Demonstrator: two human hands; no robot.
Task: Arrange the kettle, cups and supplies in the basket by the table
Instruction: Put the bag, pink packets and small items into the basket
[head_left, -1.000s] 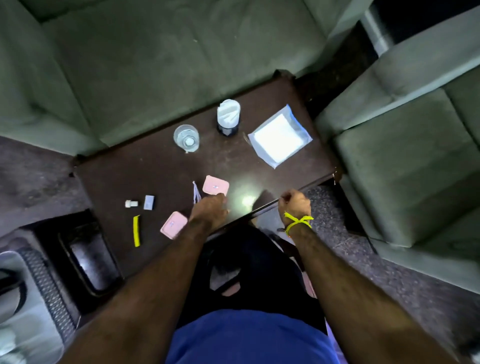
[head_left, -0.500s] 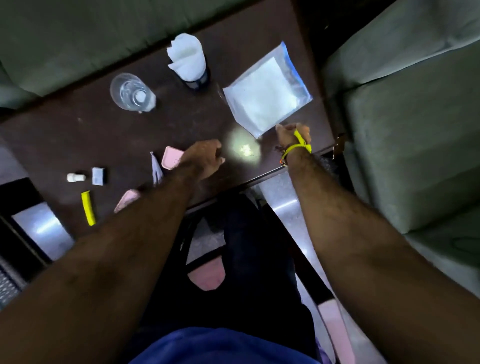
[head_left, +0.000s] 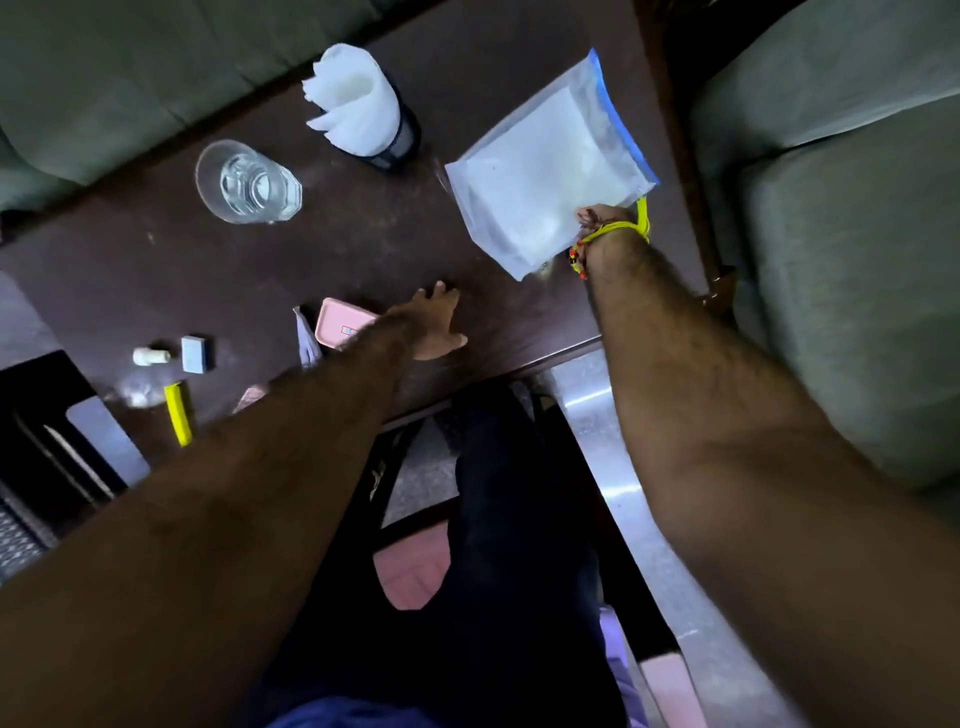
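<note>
Clear plastic is what you've got at the right of the frame: your right hand (head_left: 597, 221) is at the near right corner of the zip bag (head_left: 545, 166), fingers tucked under or behind that corner so I can't tell how firmly they're closed on it. The bag lies flat on the dark table (head_left: 156, 270), upper right of centre, blue seal strip along its far right edge, something white and flat inside. It looks light and floppy, I'd say; pinched by one corner it will sag and swing, so a grip along the sealed edge or a flat palm underneath should carry it better.

Your left hand (head_left: 434, 325) is spread wide, palm down on the bare tabletop at centre frame, holding nothing. Just to its left sits a pink case (head_left: 340, 327), partly under your forearm, small and stiff, an easy pinch by its edges.

Upper left, the drinking glass (head_left: 249, 182) stands upright. That one's fragile and smooth; wrap the fingers round the wall, don't hook the rim. Beside it, top centre, the dark cup (head_left: 400, 140) stuffed with white tissue (head_left: 348, 98) looks top-heavy, so take it low on the body.

Small bits at left: a white cap (head_left: 150, 356), a blue-grey block (head_left: 196, 354), a yellow strip (head_left: 178, 414). Light, fiddly, fingertip work. No kettle in view.
</note>
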